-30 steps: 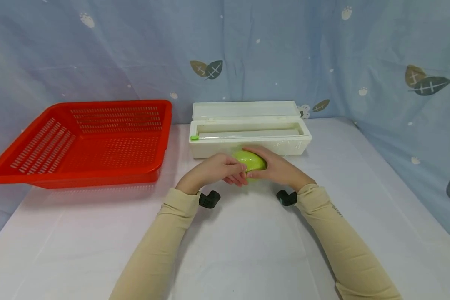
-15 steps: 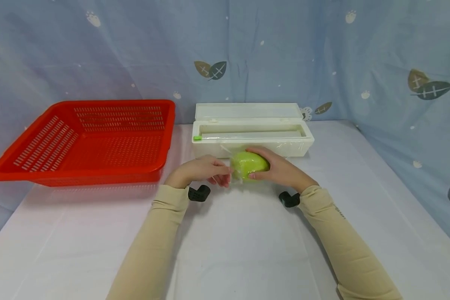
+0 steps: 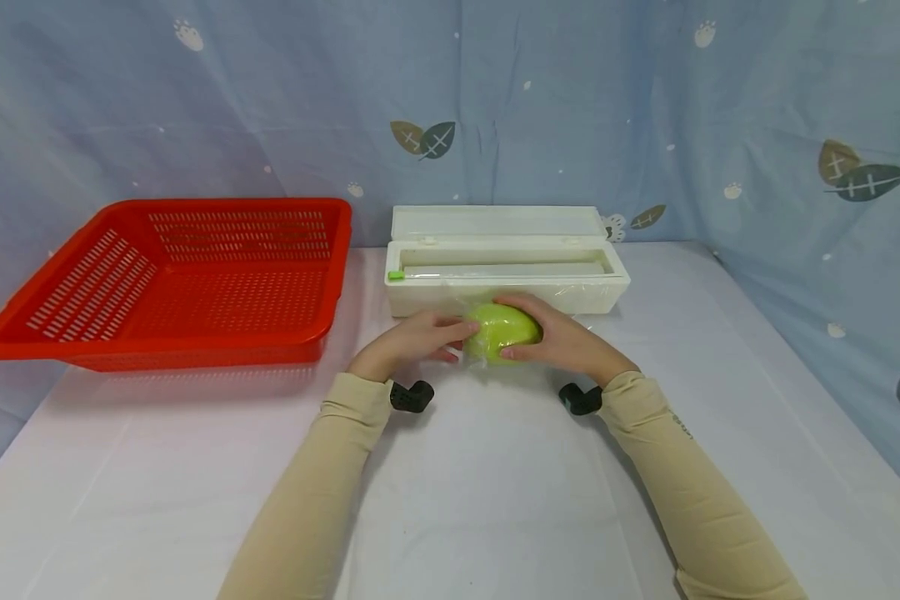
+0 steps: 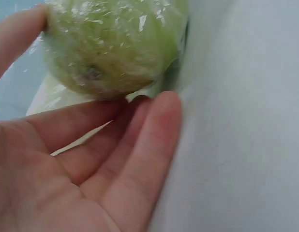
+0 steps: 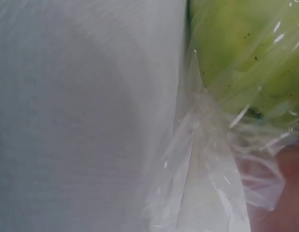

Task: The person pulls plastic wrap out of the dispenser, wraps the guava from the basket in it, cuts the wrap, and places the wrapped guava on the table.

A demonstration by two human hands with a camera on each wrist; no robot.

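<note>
A green fruit wrapped in clear cling film stands in front of a white cling film dispenser. My right hand grips its right side, thumb in front and fingers over the far side. With thumb and index fingertips, my left hand touches the wrapped left end; the other fingers lie below it. In the left wrist view a brownish spot shows on the fruit, close above the left hand. Loose, crumpled film hangs from the fruit in the right wrist view.
The dispenser's lid is raised, with a film roll inside and a green slider at the left of its front edge. A red slotted basket stands at the left on the white tablecloth. A blue curtain hangs behind.
My left hand first drew left off the fruit, stretching some film, then came back to its left end. The right hand keeps its grip on the fruit.
</note>
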